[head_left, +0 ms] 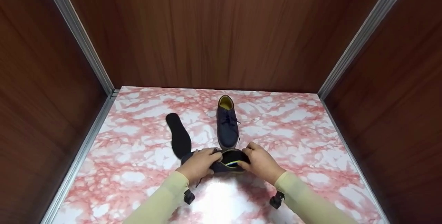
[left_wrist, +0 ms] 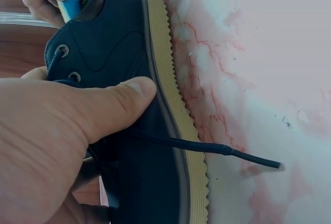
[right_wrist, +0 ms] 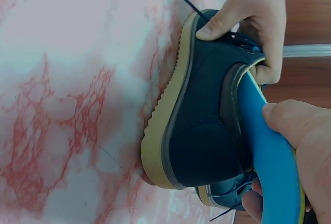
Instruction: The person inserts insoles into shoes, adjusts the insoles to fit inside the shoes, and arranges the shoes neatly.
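My left hand [head_left: 201, 163] grips a dark navy lace-up shoe [right_wrist: 201, 110] round its laced middle, thumb pressed along the side above the ridged cream sole [left_wrist: 173, 79]. The shoe lies sideways on the table with its opening toward my right hand [head_left: 260, 162]. That hand pinches an insole [right_wrist: 271, 157], blue on one face and black on the other, whose front part is inside the shoe opening. Its heel part sticks out of the opening in the right wrist view. A loose lace [left_wrist: 207, 145] hangs over the shoe's side.
A second navy shoe [head_left: 227, 127] with a yellow lining stands just beyond, toe toward me. A black insole [head_left: 179, 136] lies flat to its left. The pink-and-white marbled table [head_left: 290, 124] is bounded by brown wood panels [head_left: 214, 34] at the back and both sides.
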A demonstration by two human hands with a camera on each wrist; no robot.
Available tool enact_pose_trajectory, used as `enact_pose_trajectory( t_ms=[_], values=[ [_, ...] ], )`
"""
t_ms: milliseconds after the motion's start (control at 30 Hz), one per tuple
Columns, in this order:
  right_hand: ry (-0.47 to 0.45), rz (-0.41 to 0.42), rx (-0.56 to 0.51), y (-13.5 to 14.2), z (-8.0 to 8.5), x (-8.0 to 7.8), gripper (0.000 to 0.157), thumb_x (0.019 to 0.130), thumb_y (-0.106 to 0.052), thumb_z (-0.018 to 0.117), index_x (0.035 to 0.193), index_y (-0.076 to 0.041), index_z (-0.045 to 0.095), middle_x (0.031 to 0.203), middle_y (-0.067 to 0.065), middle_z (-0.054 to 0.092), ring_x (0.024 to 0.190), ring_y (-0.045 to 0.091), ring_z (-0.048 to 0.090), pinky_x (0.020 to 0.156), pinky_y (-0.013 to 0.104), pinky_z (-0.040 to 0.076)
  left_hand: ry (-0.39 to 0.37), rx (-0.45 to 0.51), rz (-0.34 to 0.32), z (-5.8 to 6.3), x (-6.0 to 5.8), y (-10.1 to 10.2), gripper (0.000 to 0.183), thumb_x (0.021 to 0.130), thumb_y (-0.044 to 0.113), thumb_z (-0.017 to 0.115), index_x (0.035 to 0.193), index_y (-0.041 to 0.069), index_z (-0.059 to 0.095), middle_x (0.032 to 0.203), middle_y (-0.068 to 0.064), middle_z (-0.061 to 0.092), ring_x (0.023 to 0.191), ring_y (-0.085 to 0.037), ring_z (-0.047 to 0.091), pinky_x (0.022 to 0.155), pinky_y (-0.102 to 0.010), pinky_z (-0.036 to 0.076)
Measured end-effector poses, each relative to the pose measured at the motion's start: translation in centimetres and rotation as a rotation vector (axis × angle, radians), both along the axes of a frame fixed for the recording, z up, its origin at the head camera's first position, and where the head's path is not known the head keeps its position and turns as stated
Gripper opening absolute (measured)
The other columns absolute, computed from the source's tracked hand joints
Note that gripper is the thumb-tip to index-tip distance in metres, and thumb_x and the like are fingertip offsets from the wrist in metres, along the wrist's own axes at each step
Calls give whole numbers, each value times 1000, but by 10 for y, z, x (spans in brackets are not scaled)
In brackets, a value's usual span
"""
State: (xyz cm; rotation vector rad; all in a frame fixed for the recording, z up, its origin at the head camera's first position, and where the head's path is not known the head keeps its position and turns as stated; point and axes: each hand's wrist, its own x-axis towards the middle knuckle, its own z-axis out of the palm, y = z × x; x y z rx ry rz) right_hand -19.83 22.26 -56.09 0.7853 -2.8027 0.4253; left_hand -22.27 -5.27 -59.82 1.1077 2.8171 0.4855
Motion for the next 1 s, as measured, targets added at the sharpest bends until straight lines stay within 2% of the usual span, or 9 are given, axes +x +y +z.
enact_pose_trajectory(
  t_ms=[233,633,1000],
  values=[
    [-15,-9,22,-3,-3,-1,34,96,-34,86,102,-2,77,100,7,60,84,20,60,78,40,58,17,0,-9,-1,0,0,49,89,25,92,127,28,61,130,3,66,132,-25,65,106,-53,57],
    [22,-3,31,-7,-2,-3,33,94,-33,87,100,-2,77,97,7,59,81,20,57,74,38,56,29,7,-19,-1,-1,0,49,88,24,92,125,27,60,129,4,66,132,-24,63,100,-52,57],
    [25,-37,67,-13,-3,-1,35,95,-35,86,100,-1,77,99,7,59,83,24,58,75,40,57,47,3,-30,-1,-1,0,49,88,24,92,125,26,59,128,3,66,130,-24,65,102,-51,58]
  ],
)
